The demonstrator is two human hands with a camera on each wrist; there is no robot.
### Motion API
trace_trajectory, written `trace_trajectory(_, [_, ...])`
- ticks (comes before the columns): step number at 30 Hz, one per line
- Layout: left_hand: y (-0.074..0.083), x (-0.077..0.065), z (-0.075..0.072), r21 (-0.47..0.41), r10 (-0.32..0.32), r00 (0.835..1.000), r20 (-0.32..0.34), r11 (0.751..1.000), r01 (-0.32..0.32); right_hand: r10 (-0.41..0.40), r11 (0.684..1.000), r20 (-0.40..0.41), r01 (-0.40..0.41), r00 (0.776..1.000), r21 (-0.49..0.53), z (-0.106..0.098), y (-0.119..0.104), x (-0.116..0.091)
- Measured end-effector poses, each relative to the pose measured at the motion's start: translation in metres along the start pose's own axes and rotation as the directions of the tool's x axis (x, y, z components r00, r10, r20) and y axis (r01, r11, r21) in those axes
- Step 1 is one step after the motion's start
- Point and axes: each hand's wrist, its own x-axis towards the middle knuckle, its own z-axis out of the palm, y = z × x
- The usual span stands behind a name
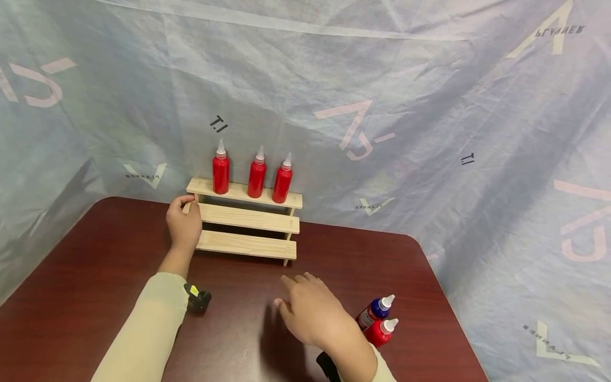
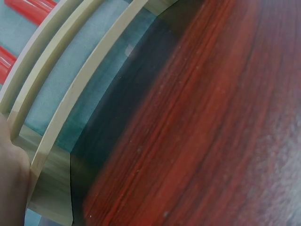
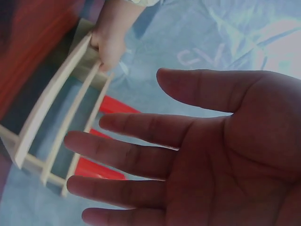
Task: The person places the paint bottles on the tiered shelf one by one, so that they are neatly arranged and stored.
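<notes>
Gripped three-tier wooden rack [image 1: 249, 218] at left with left hand [image 1: 185, 225]; held right hand [image 1: 312, 310] nearer, straight-fingered, empty. Probably needed gentle steadying beneath red squeeze bottles [image 1: 256, 181].

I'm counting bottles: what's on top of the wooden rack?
Three red bottles stand on its top shelf. The left hand covers part of the left side of the lower shelves, so that bit is hidden.

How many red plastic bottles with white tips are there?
4: left bottle, middle bottle and right bottle atop the pale wooden tiered rack; fourth bottle on the dark red table beside a blue plastic bottle. The right arm could hide others.
</notes>
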Motion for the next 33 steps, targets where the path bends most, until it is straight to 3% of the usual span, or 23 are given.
trace_trajectory(9, [0.002,-0.002,-0.001,-0.017,-0.013,1.000,0.012,1.000,0.013,0.089,0.992,-0.051,-0.084,0.995,0.092,-0.007,0.028,-0.025])
trace_trajectory(18, [0.003,-0.004,-0.002,-0.002,-0.025,0.999,0.025,1.000,0.025,0.209,0.974,-0.106,-0.196,0.972,0.118,-0.013,0.055,-0.038])
trace_trajectory(27, [0.005,-0.005,-0.002,0.001,-0.033,0.999,0.020,0.999,0.033,0.353,0.930,-0.088,-0.339,0.932,0.140,-0.024,0.089,-0.053])
trace_trajectory(33, [0.005,-0.006,-0.003,0.015,-0.040,0.999,0.030,0.999,0.039,0.396,0.902,-0.039,-0.381,0.917,0.205,-0.028,0.116,-0.058])
